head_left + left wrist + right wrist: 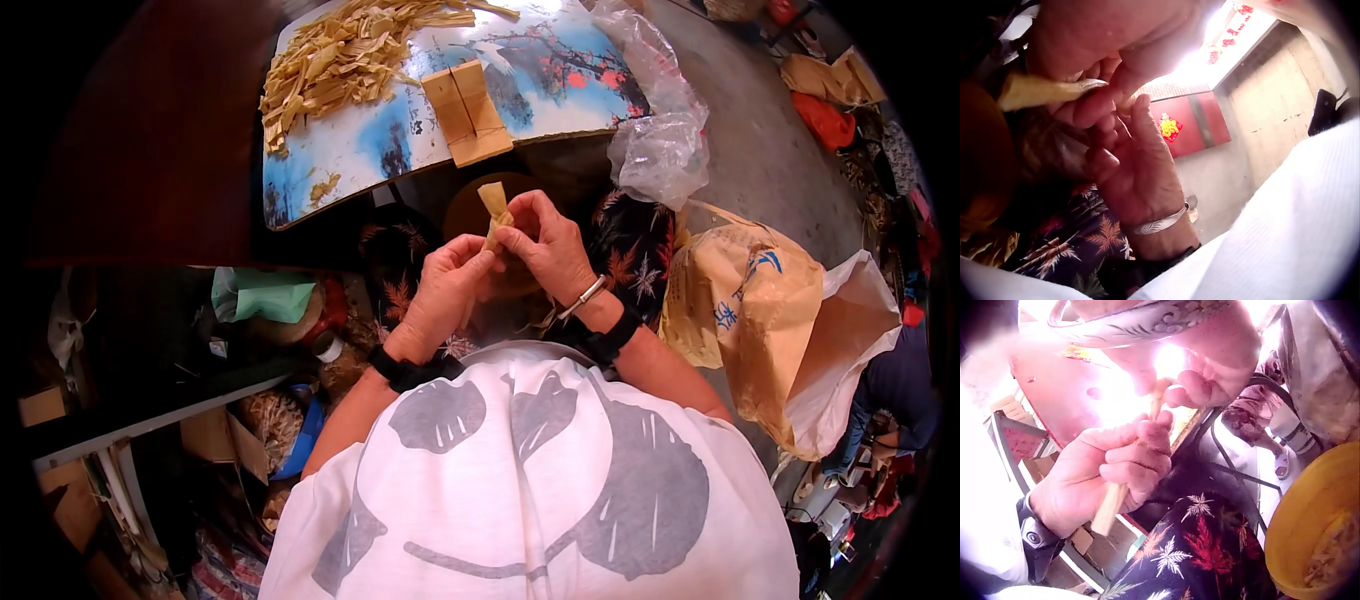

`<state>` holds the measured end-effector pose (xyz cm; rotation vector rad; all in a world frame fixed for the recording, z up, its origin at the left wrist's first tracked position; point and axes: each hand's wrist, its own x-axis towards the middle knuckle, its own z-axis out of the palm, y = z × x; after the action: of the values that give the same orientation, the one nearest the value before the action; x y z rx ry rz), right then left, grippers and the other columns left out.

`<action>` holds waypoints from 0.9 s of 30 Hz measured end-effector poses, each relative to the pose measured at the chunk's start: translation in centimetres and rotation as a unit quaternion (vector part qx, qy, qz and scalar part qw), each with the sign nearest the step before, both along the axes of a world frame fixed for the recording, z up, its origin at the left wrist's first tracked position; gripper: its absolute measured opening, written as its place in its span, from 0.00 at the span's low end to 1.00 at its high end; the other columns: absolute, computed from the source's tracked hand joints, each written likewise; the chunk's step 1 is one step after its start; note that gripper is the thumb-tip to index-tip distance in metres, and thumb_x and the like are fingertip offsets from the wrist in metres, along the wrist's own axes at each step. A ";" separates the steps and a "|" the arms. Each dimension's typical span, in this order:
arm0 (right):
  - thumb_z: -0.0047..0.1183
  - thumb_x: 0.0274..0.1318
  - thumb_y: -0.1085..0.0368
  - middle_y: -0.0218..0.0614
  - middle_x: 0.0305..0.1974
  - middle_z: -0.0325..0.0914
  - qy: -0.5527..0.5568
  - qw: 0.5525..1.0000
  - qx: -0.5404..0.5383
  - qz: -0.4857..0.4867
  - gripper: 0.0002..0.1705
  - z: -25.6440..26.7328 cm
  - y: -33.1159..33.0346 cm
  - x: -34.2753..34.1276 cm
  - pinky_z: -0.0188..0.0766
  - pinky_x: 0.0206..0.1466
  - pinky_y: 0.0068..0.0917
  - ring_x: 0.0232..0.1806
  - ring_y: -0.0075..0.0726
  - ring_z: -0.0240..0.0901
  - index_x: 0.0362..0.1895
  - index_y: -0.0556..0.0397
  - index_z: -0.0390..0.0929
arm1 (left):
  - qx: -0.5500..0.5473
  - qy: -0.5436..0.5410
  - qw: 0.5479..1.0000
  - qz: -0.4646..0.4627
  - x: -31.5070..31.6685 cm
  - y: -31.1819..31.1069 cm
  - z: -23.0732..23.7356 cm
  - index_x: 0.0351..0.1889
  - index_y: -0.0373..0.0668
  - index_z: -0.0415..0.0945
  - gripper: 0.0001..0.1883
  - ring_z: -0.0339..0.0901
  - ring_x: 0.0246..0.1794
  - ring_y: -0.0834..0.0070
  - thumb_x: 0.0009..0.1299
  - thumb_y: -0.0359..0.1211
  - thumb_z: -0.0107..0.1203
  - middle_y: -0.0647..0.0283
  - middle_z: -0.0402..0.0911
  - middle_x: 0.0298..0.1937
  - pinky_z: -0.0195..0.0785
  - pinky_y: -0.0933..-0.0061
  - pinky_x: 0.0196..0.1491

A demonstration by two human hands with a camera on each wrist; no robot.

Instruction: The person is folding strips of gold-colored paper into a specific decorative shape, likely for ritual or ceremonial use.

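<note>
Painted table [345, 165]: heaped dried strips [345, 60], wooden piece [466, 115] at edge.

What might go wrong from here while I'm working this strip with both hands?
The tan strip might loosen if the left hand or right hand eases its pinch. The wooden piece seems to overhang the table, so a knock could tip it off. The heaped strips reach the edge and may slide.

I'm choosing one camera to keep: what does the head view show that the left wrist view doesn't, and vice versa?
Head view only: the pile of tan strips, blossom-painted tabletop and wooden block.

Left wrist view only: the red-and-gold diamond decoration on a red panel.

Both: left hand, right hand, the tan strip they hold, silver bracelet and leaf-print fabric.
</note>
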<state>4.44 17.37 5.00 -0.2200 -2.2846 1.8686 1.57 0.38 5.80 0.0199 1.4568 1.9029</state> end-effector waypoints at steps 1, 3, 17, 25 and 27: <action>0.65 0.54 0.61 0.34 0.33 0.80 0.003 0.998 -0.044 0.034 0.15 -0.7 0.0 -0.3 0.74 0.39 0.23 0.34 0.27 0.79 0.40 0.55 0.75 | -0.014 0.005 1.000 -0.011 0.0 -0.2 -0.1 0.46 0.39 0.75 0.09 0.64 0.22 0.88 0.77 0.35 0.50 0.71 0.74 0.29 0.58 0.86 0.25; 0.65 0.55 0.61 0.28 0.31 0.79 0.007 0.986 -0.132 0.101 0.15 -2.1 -0.2 -0.9 0.73 0.39 0.21 0.32 0.23 0.76 0.39 0.55 0.75 | 0.008 -0.025 0.999 -0.026 -0.2 -0.3 0.1 0.42 0.39 0.76 0.09 0.57 0.19 0.89 0.77 0.35 0.50 0.75 0.68 0.24 0.50 0.86 0.22; 0.57 0.64 0.61 0.20 0.24 0.72 -0.024 0.967 -0.243 0.077 0.08 2.6 2.1 -7.3 0.58 0.23 0.14 0.21 0.13 0.62 0.39 0.52 0.77 | -0.205 0.382 0.901 -0.025 -8.6 -0.5 2.6 0.38 0.37 0.80 0.08 0.67 0.25 0.87 0.72 0.32 0.56 0.72 0.73 0.23 0.61 0.82 0.28; 0.53 0.66 0.59 0.43 0.28 0.81 0.136 0.974 0.154 -0.093 0.10 1.5 3.4 -15.8 0.73 0.32 0.37 0.28 0.47 0.80 0.39 0.52 0.77 | -0.274 0.545 0.788 0.086 -17.8 3.2 1.7 0.37 0.35 0.81 0.08 0.72 0.22 0.77 0.70 0.32 0.59 0.60 0.78 0.22 0.67 0.74 0.30; 0.53 0.62 0.58 0.45 0.30 0.80 0.108 0.961 0.238 -0.093 0.09 0.1 3.6 -16.7 0.73 0.35 0.45 0.33 0.57 0.78 0.38 0.50 0.76 | -0.278 0.532 0.793 0.104 -18.1 3.7 0.4 0.36 0.37 0.82 0.09 0.72 0.23 0.78 0.70 0.34 0.58 0.61 0.77 0.21 0.67 0.74 0.30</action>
<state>-12.22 21.01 5.12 -0.1457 -2.3776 1.1464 -16.54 4.06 6.21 0.7968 2.8266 1.5403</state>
